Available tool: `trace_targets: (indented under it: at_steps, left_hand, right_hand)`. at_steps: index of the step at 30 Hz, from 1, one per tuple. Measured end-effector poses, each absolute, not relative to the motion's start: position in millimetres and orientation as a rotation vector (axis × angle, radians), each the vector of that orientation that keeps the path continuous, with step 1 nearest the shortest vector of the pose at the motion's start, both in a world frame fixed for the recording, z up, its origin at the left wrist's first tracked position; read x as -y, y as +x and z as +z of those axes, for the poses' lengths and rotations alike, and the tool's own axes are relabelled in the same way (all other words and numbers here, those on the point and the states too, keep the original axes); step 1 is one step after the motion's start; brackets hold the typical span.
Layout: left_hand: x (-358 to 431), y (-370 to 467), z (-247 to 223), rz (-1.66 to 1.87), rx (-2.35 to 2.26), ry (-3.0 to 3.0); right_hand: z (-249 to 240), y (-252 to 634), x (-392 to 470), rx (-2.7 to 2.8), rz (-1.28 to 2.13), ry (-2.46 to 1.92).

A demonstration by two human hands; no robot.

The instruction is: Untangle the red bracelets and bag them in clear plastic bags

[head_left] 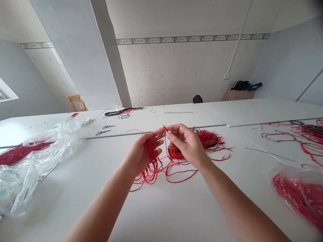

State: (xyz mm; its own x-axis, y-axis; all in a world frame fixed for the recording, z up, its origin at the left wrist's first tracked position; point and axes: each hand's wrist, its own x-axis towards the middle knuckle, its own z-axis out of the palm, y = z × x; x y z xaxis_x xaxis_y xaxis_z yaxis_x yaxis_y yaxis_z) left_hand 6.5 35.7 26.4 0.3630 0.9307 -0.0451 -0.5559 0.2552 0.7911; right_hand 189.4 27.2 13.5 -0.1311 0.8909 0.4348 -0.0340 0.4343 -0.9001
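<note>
Several looped red cords [150, 151] hang from my left hand [142, 151], draped over its palm and held by the thumb. My right hand [185, 143] pinches a thin red cord [166, 129] at its fingertips, right beside the fingertips of my left hand. Loose red loops [179, 180] lie on the white table below both hands. Behind my right hand rests a bundle of red and black cords [209, 139] with frayed-looking ends, partly hidden by that hand.
Clear plastic bags [58, 139] with dark red cord lie at the left. Small scissors [103, 132] and a dark cord bundle [121, 112] are farther back. At the right are more red and black cords [310, 132] and a bag of red material [297, 195].
</note>
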Motion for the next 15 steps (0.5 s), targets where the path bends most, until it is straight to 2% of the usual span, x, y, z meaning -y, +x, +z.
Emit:
trace_targets:
  at_steps: [6,15]
  left_hand:
    - [-37.1,7.9,26.0,1.038,-0.564,0.84]
    - [-34.6,8.1,25.5,1.003,-0.592,0.903]
  right_hand:
    - [6.2,180.4,-24.1,1.677,0.803,-0.834]
    - [0.3,174.4,-24.3,1.697,0.946,-0.794]
